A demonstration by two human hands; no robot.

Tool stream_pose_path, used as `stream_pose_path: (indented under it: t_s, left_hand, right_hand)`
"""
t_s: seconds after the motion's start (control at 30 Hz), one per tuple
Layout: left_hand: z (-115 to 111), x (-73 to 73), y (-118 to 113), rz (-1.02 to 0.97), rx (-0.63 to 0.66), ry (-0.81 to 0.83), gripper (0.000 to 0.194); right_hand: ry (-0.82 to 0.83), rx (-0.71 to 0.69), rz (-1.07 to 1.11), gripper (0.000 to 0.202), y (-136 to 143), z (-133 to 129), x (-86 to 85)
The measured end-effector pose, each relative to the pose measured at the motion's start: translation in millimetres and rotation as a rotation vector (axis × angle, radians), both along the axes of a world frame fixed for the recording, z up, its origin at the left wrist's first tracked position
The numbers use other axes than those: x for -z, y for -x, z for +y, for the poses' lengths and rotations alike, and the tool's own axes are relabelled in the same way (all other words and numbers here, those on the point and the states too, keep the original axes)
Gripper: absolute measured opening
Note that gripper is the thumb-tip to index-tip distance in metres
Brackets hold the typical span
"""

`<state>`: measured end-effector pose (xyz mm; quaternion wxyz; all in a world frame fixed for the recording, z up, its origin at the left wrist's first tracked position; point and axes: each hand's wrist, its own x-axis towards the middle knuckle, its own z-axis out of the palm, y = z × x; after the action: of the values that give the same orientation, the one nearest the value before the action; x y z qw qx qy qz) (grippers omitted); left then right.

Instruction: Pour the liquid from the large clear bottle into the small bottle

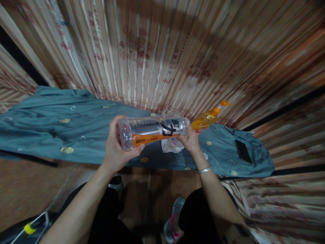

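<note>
A clear plastic drink bottle [152, 130] with a grey, black and orange label lies sideways in the air above the cloth, held between both hands. My left hand [118, 144] wraps round its base, thumb along the near side. At the neck end, the fingers of my right hand [190, 137] are closed round the bottle; a silver bracelet circles that wrist. Partly hidden behind the bottle and right hand is a crumpled white tissue or wipe [172, 145] on the cloth. Just beyond the right hand, a pump bottle [207, 120] of yellow-orange liquid stands tilted in view.
A green patterned cloth [83, 125] covers the narrow table. On its right end lies a black phone [243, 151]. Pleated, printed curtains [152, 61] hang close behind and at the sides. Dark metal bars [286, 108] run at both sides. My legs and shoes [174, 220] are below.
</note>
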<state>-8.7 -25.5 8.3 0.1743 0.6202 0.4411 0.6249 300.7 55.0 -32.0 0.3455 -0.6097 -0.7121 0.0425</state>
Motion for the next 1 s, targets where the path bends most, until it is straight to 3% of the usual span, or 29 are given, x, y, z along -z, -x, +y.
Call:
stream_pose_path:
  t_s: [1.0]
  left_hand:
    - [-2.5,-3.7,0.4,0.004,0.007,0.032,0.082]
  right_hand:
    - [0.014,0.017,0.009,0.066,0.4,-1.4,-1.0]
